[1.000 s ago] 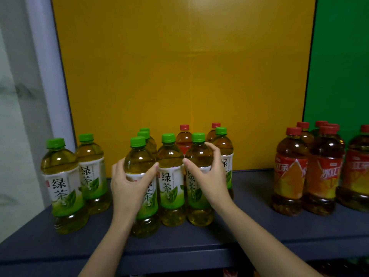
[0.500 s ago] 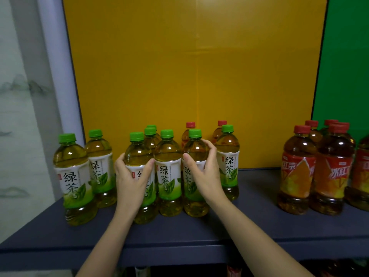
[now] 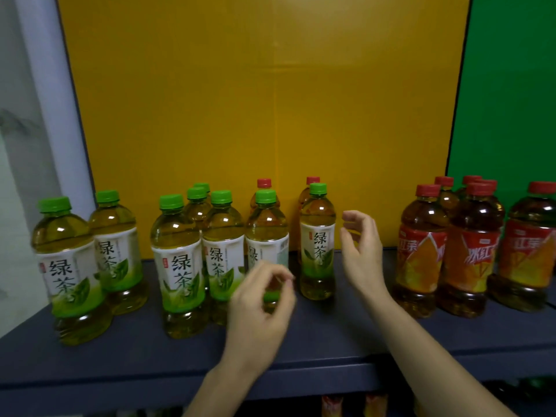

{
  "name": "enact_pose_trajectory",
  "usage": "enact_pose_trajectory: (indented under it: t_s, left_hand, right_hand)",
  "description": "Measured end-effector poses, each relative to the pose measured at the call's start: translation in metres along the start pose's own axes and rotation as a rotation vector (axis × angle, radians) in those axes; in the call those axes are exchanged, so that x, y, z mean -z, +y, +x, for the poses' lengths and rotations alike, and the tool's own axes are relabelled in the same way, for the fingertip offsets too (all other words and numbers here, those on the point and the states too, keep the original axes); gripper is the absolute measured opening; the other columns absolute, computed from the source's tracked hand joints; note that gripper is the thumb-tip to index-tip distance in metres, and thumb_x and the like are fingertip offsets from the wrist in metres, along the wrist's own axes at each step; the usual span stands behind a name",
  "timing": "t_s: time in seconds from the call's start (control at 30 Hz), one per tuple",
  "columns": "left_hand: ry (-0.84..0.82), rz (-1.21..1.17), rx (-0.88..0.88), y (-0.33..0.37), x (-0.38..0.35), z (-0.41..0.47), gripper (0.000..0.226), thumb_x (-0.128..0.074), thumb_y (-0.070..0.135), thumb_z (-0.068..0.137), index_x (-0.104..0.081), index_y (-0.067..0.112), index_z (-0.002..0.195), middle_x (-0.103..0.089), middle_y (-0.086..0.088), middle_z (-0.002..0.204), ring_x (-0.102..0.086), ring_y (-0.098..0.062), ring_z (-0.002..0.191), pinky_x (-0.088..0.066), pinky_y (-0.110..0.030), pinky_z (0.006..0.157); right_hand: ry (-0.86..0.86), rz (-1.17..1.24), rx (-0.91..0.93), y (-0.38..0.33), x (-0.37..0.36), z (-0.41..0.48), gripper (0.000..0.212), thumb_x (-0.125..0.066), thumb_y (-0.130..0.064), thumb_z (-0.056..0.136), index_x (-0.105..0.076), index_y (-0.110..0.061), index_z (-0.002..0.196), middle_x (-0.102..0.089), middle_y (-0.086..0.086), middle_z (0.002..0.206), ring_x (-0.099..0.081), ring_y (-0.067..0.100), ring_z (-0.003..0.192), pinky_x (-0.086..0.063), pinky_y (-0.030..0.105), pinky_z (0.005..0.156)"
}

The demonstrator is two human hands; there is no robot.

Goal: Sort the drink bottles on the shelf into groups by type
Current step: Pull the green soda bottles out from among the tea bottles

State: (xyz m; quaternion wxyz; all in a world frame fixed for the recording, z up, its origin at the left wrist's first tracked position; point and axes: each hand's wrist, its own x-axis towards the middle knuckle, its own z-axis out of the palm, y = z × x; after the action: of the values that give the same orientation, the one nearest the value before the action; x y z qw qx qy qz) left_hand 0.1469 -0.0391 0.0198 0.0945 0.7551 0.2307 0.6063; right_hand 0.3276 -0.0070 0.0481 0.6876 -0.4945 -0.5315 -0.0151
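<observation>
While both hands hover empty, the green tea bottles stand grouped before the left and middle of the yellow panel.
Their white-and-green labels read 绿茶 under green caps. Two red-capped bottles peep out behind them, against the panel. The iced tea bottles cluster at the panel's right edge, their labels partly reading 冰红. The left hand, blurred and loosely curled, is below the panel's middle. The right hand, fingers relaxed, is just beside the rightmost green tea bottle. The dark shelf runs under the panel.
</observation>
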Motion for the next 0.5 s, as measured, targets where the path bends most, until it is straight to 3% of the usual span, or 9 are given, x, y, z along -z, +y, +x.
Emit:
enact_pose_trajectory:
  t_s: [0.07,0.13,0.23,0.33,0.5]
  left_hand:
    - [-0.081,-0.047,0.079,0.003,-0.026,-0.001,0.011,-0.050,0.030,0.084,-0.055,0.032,0.093,-0.056,0.016,0.094,-0.054,0.002,0.088,-0.040,-0.007,0.077]
    - [-0.086,-0.084,0.185,0.003,-0.049,0.003,0.027,-0.050,0.032,0.086,-0.044,0.041,0.111,-0.047,0.027,0.113,-0.049,0.006,0.107,-0.037,-0.010,0.092]
    - [-0.045,-0.091,0.347,0.002,-0.073,0.016,0.055,-0.048,0.026,0.094,-0.020,0.032,0.141,-0.021,0.028,0.140,-0.022,0.000,0.136,-0.019,-0.019,0.113]
    - [-0.030,-0.073,0.407,0.002,-0.088,0.031,0.069,-0.043,0.028,0.097,0.004,0.025,0.147,0.005,0.022,0.147,0.007,0.005,0.137,0.001,-0.016,0.112]
    - [0.023,-0.170,0.592,-0.012,-0.097,0.063,0.066,-0.028,0.045,0.096,0.009,0.026,0.148,0.007,0.009,0.157,0.005,-0.007,0.143,-0.002,-0.034,0.120]
  right_hand:
    - [-0.025,-0.011,-0.070,0.015,0.004,0.010,0.025,-0.048,-0.004,0.092,-0.050,-0.013,0.114,-0.052,0.004,0.115,-0.051,0.014,0.106,-0.039,0.011,0.081]
    - [-0.076,-0.026,-0.117,0.028,0.005,0.020,0.027,-0.048,-0.005,0.092,-0.050,-0.009,0.119,-0.053,0.007,0.120,-0.049,0.011,0.105,-0.037,0.006,0.076]
    - [-0.148,-0.003,-0.158,0.039,0.003,0.033,0.030,-0.048,-0.007,0.093,-0.048,-0.010,0.123,-0.053,0.006,0.124,-0.050,0.011,0.107,-0.039,0.008,0.075]
    - [-0.186,0.033,-0.176,0.045,-0.003,0.048,0.033,-0.049,-0.009,0.093,-0.047,-0.010,0.126,-0.052,0.006,0.127,-0.050,0.013,0.110,-0.040,0.018,0.084]
    - [-0.226,0.139,-0.250,0.050,-0.019,0.073,0.042,-0.052,-0.011,0.092,-0.043,-0.010,0.132,-0.047,0.007,0.137,-0.045,0.018,0.123,-0.041,0.028,0.095]
